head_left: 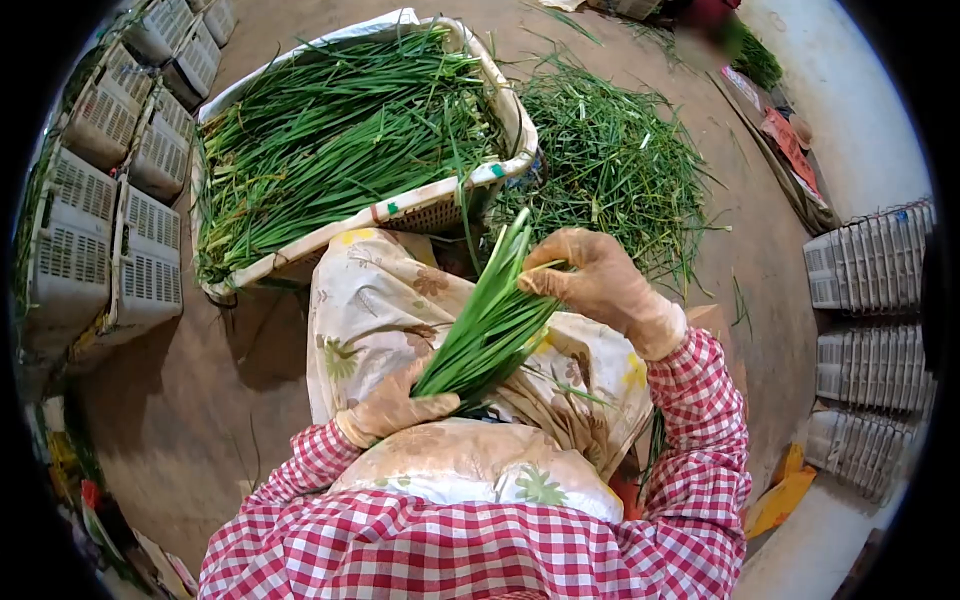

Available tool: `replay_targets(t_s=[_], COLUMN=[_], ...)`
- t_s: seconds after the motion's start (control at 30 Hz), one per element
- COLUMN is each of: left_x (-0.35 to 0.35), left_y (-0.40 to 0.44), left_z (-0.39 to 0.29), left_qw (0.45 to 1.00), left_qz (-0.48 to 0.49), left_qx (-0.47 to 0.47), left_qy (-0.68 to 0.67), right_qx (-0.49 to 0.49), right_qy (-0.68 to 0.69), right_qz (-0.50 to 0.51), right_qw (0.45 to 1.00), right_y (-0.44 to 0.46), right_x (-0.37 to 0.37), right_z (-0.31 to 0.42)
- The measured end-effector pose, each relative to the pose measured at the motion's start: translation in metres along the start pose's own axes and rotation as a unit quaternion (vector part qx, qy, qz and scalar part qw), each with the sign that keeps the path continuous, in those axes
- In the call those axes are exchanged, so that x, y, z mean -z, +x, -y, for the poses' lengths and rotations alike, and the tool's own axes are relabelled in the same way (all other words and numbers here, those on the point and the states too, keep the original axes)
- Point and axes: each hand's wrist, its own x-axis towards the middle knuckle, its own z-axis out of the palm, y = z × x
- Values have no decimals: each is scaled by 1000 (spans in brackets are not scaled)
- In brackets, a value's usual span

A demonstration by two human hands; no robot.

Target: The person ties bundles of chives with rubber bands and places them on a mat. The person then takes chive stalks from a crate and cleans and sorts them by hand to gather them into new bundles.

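My left hand (pixel 402 400), in a pale glove, is wrapped round the lower part of a bunch of green chives (pixel 490 325) above my lap. The bunch leans up and to the right, its pale stalk ends at the top. My right hand (pixel 600 285), gloved too, pinches at the upper right side of the bunch, with a yellowish bit of stalk showing between thumb and fingers. A flowered apron (pixel 385 290) covers my knees. Beyond them stands a large pale plastic basket (pixel 340 228) heaped with long chives (pixel 350 130).
A pile of loose green leaves (pixel 620 165) lies on the floor right of the basket. Plastic crates (pixel 75 235) are stacked at the left, and more crates (pixel 868 262) stand along the right wall. At the top right, part of another person (pixel 700 15) shows.
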Motion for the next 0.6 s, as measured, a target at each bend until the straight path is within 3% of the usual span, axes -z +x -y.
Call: replay_targets(t_s=[0.03,0.07,0.13,0.2,0.27,0.37,0.43,0.5,0.53,0.6], left_x=[0,3,5,-1,-4,-1,-1,-2,-3,-3], left_y=[0,1,2,2,1,0,-4,-3,-3,-3], left_z=[7,13,16,14,13,14,16,17,17,16], left_qw=[995,989,991,998,1000,990,997,999,999,998], left_qz=[-3,20,19,4,-9,-2,4,12,18,28], left_qx=[26,14,1,-13,-29,-81,-58,-35,-44,-53], left_qy=[-100,-148,-135,-66,5,112,55,-2,-2,0], right_qx=[50,48,207,197,-34,-40,-39,61,59,237], right_qy=[-3,-2,-309,-303,-164,-94,-63,147,146,210], right_qz=[-61,-57,-132,-144,-16,-5,-23,28,27,-26], right_qw=[997,997,919,921,986,995,997,987,987,948], right_y=[-4,-6,-8,-10,-15,-27,-42,-60,-64,-70], right_x=[-3,-6,-10,-15,-7,18,33,50,56,69], right_z=[4,10,23,13,3,8,22,38,36,30])
